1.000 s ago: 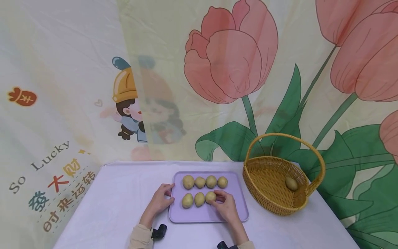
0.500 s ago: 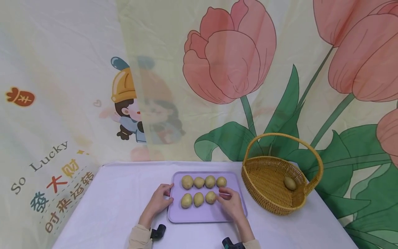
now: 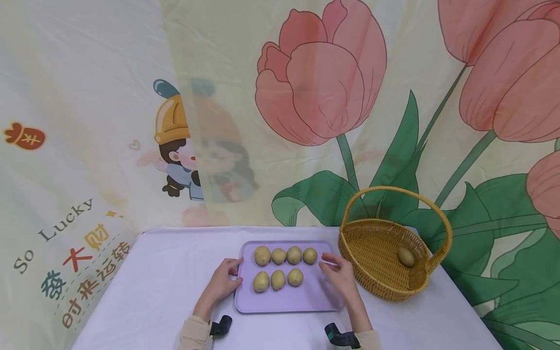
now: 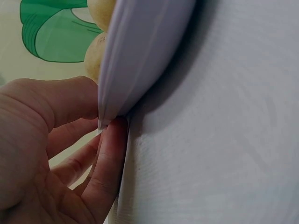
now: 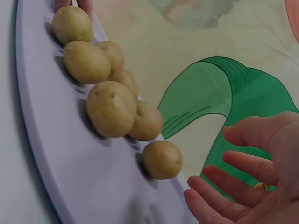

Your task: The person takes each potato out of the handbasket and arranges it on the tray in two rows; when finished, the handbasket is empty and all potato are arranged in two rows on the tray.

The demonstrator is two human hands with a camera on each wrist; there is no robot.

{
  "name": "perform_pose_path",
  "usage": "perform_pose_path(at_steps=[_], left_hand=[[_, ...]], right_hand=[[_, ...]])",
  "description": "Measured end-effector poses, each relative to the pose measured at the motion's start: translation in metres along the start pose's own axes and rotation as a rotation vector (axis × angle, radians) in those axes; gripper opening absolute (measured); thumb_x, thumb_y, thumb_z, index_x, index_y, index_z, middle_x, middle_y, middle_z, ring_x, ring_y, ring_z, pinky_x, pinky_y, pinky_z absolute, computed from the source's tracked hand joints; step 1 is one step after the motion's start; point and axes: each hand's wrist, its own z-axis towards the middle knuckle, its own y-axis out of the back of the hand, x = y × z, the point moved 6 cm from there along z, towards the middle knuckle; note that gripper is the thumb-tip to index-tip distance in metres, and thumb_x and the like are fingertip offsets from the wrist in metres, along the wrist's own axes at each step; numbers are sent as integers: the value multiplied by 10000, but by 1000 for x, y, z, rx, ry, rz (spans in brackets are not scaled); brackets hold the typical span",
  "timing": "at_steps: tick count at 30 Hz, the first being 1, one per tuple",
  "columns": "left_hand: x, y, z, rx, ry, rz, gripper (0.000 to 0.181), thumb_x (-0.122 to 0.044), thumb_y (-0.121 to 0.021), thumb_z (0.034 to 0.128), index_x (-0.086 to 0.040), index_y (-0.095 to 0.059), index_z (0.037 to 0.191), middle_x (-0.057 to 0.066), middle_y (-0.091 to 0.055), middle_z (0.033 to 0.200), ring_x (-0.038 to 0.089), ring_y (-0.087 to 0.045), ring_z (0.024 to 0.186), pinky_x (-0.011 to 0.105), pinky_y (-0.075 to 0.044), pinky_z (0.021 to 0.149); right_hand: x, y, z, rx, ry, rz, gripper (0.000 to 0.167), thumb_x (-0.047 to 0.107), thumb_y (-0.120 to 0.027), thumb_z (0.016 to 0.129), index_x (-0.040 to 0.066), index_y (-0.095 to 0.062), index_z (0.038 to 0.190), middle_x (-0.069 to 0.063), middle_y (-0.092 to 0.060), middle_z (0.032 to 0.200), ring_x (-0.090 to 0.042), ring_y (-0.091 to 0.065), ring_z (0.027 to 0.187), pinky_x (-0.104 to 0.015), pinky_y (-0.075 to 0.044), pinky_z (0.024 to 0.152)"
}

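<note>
A lilac tray (image 3: 284, 303) lies on the table with several potatoes on it in two rows. Three are in the front row, the rightmost potato (image 3: 295, 277) standing by the tray's middle. At the tray's left edge my left hand (image 3: 223, 281) holds the rim; the left wrist view shows the thumb (image 4: 77, 99) against it and a finger (image 4: 110, 158) under it. My right hand (image 3: 342, 276) hovers over the tray's right side, fingers relaxed and apart, holding nothing. Its nearest potato (image 5: 162, 160) is the right end of the back row, apart from the fingertips.
A wicker basket (image 3: 365, 278) with a tall arched handle (image 3: 404, 191) stands right of the tray, with one potato (image 3: 406, 257) inside. A white cloth (image 3: 175, 257) covers the table. A printed curtain (image 3: 236, 58) hangs behind it.
My right hand has let go of the front row's rightmost potato and moved right, away from it. That potato stays on the tray. My left hand keeps its place at the rim.
</note>
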Motion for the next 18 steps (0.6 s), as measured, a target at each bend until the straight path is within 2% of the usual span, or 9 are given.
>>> perform_pose_path(at_steps=[7, 11, 14, 18], left_hand=[[1, -1, 0, 3, 6, 8, 562, 81, -740, 709, 86, -616, 1257, 156, -580, 1122, 216, -595, 860, 328, -491, 762], [1, 0, 0, 3, 4, 7, 564, 81, -737, 709, 87, -615, 1259, 154, -579, 1119, 218, -594, 860, 334, -489, 770], [2, -1, 0, 5, 5, 8, 568, 81, -737, 706, 84, -615, 1261, 151, -578, 1122, 215, -596, 860, 335, -490, 774], [3, -1, 1, 5, 3, 6, 569, 82, -740, 704, 82, -617, 1260, 152, -579, 1123, 214, -597, 859, 338, -491, 772]], right_hand=[[4, 23, 5, -29, -30, -26, 331, 63, -661, 914, -61, -629, 1220, -238, -636, 1216, -350, -637, 1089, -262, -524, 835], [7, 37, 10, -53, -30, -22, 344, 62, -642, 926, -72, -615, 1242, -245, -630, 1230, -328, -623, 1109, -192, -502, 808], [13, 47, 14, -71, 0, -17, 345, 45, -633, 929, -101, -603, 1241, -276, -618, 1229, -352, -618, 1117, -136, -478, 781], [22, 60, 18, -94, 23, -31, 349, 60, -631, 939, -100, -599, 1247, -278, -611, 1238, -372, -604, 1131, -109, -448, 791]])
